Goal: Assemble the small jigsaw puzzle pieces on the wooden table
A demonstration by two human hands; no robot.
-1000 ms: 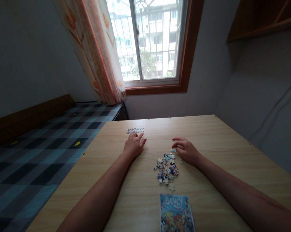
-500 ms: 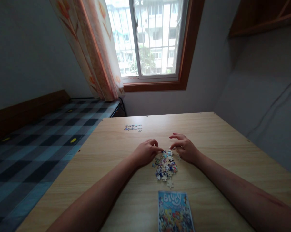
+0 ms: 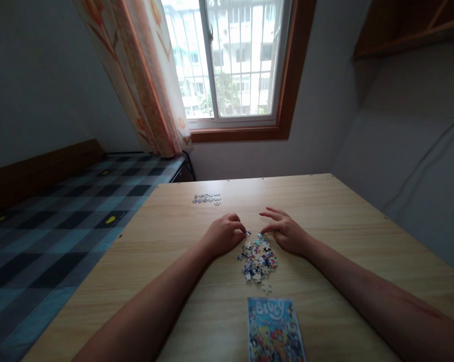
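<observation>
A loose pile of jigsaw puzzle pieces (image 3: pixel 257 261) lies on the table between my hands, some face up, some showing pale backs. My left hand (image 3: pixel 225 235) is at the pile's far left side, thumb and finger pinched on a small dark-blue puzzle piece (image 3: pixel 248 233). Across from it, my right hand (image 3: pixel 288 234) has its fingers spread. One of its fingertips touches a light-blue puzzle piece (image 3: pixel 260 235) at the pile's far end. Toward the back left, rows of puzzle pieces (image 3: pixel 206 199) lie together.
Nearest me on the wooden table (image 3: pixel 197 322) is a colourful picture sheet or box marked "Bluey" (image 3: pixel 275 329). A bed with a checked cover (image 3: pixel 79 216) stands to the left. Behind the table are a window (image 3: pixel 245 60) and a curtain (image 3: pixel 147 75).
My left hand has drawn slightly left, with a dark-blue puzzle piece at its fingertips. My right hand has shifted a little left, its fingertip now on a light-blue piece.
</observation>
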